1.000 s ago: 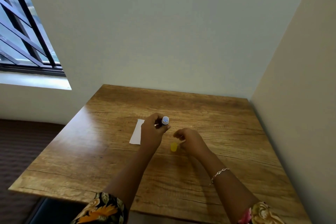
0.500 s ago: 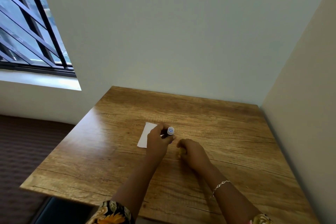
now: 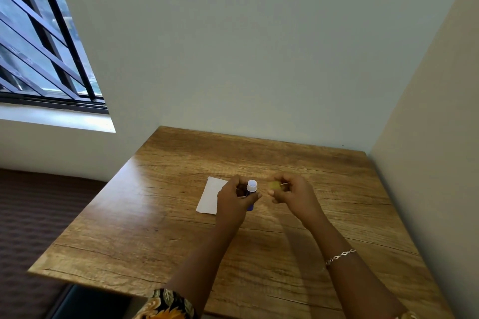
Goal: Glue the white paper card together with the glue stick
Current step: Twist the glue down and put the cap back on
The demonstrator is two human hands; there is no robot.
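My left hand [image 3: 233, 198] grips a blue glue stick [image 3: 251, 193] upright, its white glue tip bare at the top. My right hand [image 3: 290, 193] is raised beside it, a short way to the right, with the small yellow cap [image 3: 274, 185] pinched in its fingers. The white paper card [image 3: 210, 197] lies flat on the wooden table [image 3: 181, 228] just left of my left hand, which hides its right edge.
The table fits into a corner, with a wall along its far edge and another wall [image 3: 427, 163] along its right side. A barred window [image 3: 39, 46] is at the upper left. The floor drops away past the table's left and near edges.
My right hand picked the yellow cap up from the table and lifted it level with the glue stick. My left hand kept hold of the glue stick.
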